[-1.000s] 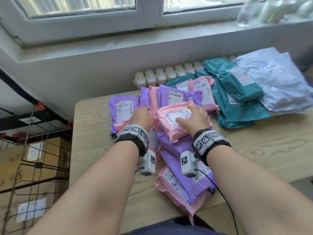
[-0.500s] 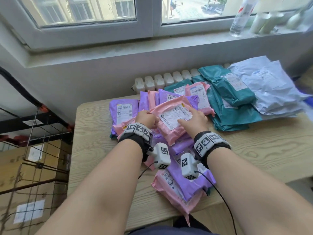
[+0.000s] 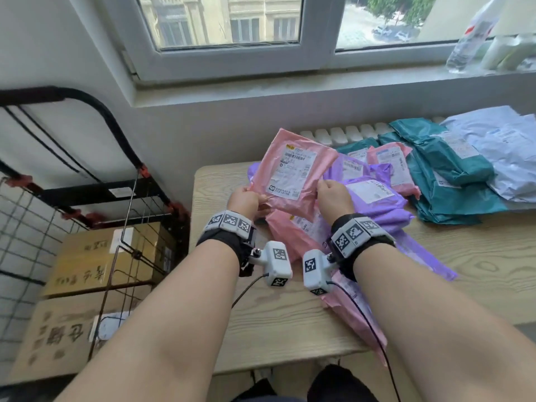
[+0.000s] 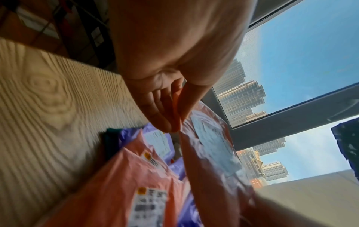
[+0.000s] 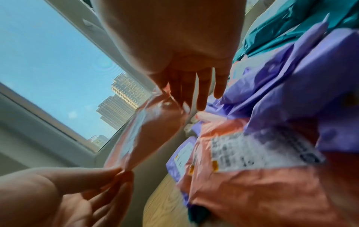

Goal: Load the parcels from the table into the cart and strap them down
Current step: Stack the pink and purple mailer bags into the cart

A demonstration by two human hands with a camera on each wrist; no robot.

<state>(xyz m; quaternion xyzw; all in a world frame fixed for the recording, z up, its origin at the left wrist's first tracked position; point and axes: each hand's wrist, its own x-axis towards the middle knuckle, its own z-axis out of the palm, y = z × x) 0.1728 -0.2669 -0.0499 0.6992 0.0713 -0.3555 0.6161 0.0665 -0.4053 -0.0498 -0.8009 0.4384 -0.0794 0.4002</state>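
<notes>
Bare table (image 3: 261,323) lies open leftward toward the cart (image 3: 121,195); heaped parcels (image 3: 452,175) crowd the right.

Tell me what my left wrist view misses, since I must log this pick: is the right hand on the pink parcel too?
Observer: Yes. The right hand pinches the pink parcel at its lower right edge.
Operator: Is it off the pile?
Observer: In the head view it is held up, tilted, above the pile, with its label facing the person.
Operator: Anything in the cart yet?
Observer: The cart stands left of the table, and cardboard boxes show behind its wire.
</notes>
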